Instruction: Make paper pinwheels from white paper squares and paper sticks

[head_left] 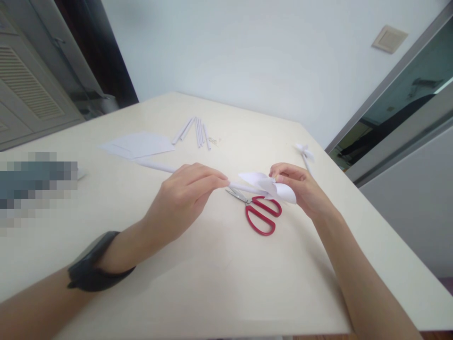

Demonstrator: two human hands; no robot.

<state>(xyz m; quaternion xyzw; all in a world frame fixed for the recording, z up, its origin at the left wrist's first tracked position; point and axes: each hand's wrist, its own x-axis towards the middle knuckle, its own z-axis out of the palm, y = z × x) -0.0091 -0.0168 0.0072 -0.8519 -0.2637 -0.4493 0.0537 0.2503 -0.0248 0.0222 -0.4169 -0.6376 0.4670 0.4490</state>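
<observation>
My left hand (191, 193) is closed on a rolled white paper stick (154, 165), which runs level above the table and passes under the fingers. At the stick's right end sits a white paper pinwheel (285, 192) with curled blades. Thumb and fingers of my right hand (295, 182) pinch the pinwheel near its centre; whatever small part lies under the fingertips is hidden. Below the pinwheel, red-handled scissors (260, 226) rest on the table, blades slightly apart and pointing left.
Flat white paper sheets (141, 144) lie at the back left of the table (219, 288). Several paper sticks (198, 132) and tiny metal bits (213, 140) are behind the scissors. Another pinwheel (305, 152) lies near the right edge. A pixelated patch covers something at left. A wall (240, 56) stands behind.
</observation>
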